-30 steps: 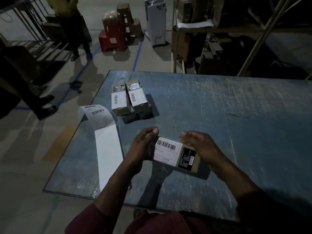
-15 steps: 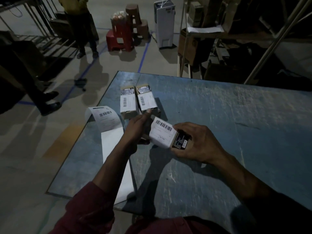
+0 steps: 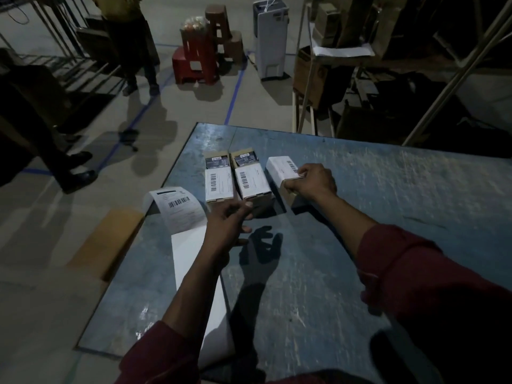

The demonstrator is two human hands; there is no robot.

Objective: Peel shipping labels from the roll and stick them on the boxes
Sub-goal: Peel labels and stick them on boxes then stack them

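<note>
right hand [image 3: 314, 182] grip holding third box [image 3: 285, 176] | left hand [image 3: 230, 223] loose, empty | risk: sloppy set-down bumps the labelled boxes [image 3: 237, 180], or an elbow drags label strip [image 3: 191, 245] off counter [image 3: 388, 217]

Dim light. Scuffed blue worktop [image 3: 360, 217]. Grey concrete floor [image 3: 55, 245] with blue tape lines [image 3: 235, 92]. Red plastic stools [image 3: 195, 60], metal racks [image 3: 346, 65], white bin [image 3: 270, 37] behind.

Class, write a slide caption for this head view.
Right hand sets a third labelled box beside two others on the table.
</note>
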